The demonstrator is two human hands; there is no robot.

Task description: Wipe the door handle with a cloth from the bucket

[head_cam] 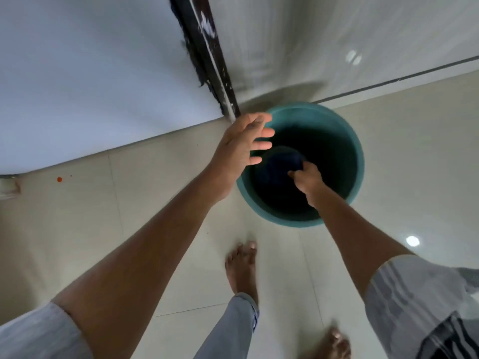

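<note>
Floor (160,203): pale glossy tiles with thin joints; a small orange spot (59,179) lies at the left near the wall foot, and a ceiling light reflects as a bright dot at the right.
Wall (77,73): plain white panel on the left, meeting the floor along a slanting line.
Door frame (204,50): dark upright strip with white paint flecks, between the white wall and a glossy pale surface to its right.
Left hand (241,149): raised above the left rim of the bucket, palm turned toward the opening, fingers (261,145) spread apart and holding nothing.
Bucket (359,161): round, teal, standing on the floor just beside the foot of the door frame; its inside is dark.
Cloth (281,161): dark blue, bunched, inside the bucket toward its left half; details are lost in the shadow.
Right hand (307,177): reaching down into the bucket, fingers closed on the right edge of the cloth.
Feet (242,265): bare, on the tiles below the bucket.
</note>
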